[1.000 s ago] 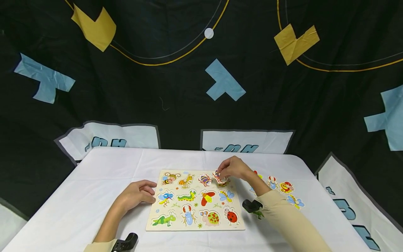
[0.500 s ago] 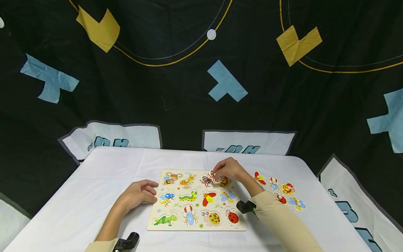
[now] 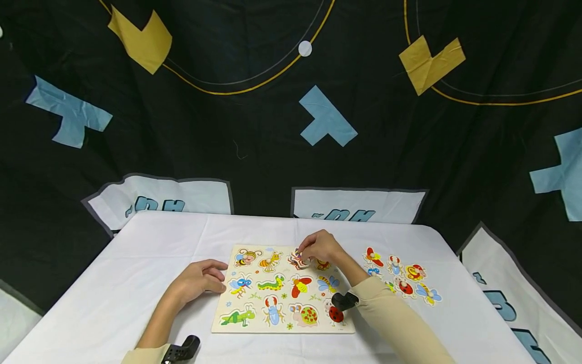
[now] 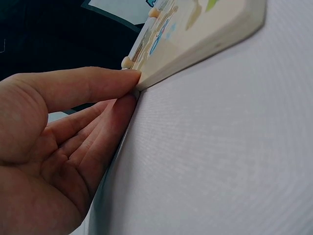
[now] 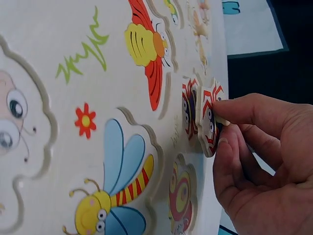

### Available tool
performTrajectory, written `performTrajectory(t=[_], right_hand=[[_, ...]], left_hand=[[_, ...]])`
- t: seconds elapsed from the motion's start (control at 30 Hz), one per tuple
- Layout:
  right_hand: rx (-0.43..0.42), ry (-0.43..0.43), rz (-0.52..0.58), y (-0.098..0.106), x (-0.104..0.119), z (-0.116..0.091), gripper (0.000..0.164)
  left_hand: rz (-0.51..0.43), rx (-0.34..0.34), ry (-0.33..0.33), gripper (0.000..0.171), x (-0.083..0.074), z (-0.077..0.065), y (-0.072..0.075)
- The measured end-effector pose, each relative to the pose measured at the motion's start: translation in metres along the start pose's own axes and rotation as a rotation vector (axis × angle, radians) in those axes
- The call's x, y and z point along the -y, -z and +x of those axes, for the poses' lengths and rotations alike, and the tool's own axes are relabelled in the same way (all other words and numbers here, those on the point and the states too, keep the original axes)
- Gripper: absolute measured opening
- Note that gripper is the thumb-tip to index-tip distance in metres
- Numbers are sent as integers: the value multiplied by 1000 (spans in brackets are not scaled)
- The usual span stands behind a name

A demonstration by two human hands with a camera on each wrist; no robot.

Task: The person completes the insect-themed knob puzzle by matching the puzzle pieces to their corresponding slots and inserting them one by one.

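In the head view my right hand [image 3: 320, 246] holds a spider puzzle piece [image 3: 296, 260] over the top row of the wooden puzzle board [image 3: 250, 329]. The right wrist view shows my thumb and a finger pinching this spider piece [image 5: 209, 120] at its small wooden knob. The piece stands tilted right at the spider-shaped recess [image 5: 188, 110], whose printed spider shows behind it. My left hand [image 3: 200, 280] rests at the board's left edge; in the left wrist view, its extended thumb and a fingertip touch the board's side [image 4: 205, 54].
Several loose insect pieces lie on the white cloth to the right, among them a ladybug [image 3: 404, 287], a beetle [image 3: 394, 264] and a blue-winged bee [image 3: 427, 293]. Wooden knobs [image 4: 127, 62] stand up along the board's left side. A black curtain [image 3: 254, 151] hangs behind the table.
My right hand has moved left with the spider piece, from above the top right corner to the spider recess. More loose pieces show behind the sleeve. The left hand keeps its place.
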State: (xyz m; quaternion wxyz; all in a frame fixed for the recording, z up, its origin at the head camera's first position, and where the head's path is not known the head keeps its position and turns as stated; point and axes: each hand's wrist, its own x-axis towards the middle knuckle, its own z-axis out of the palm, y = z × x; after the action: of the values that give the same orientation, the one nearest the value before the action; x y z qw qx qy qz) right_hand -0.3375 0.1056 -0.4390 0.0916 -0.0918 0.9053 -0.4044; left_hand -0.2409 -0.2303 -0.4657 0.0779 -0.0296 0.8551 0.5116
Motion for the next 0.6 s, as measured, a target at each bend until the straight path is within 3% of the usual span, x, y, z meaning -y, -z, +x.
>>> performTrajectory(t=[0.6], right_hand=[[10,-22,-14,-12,-3,2,6]], left_hand=[[7,-3,-7,62,-1,-1,0]])
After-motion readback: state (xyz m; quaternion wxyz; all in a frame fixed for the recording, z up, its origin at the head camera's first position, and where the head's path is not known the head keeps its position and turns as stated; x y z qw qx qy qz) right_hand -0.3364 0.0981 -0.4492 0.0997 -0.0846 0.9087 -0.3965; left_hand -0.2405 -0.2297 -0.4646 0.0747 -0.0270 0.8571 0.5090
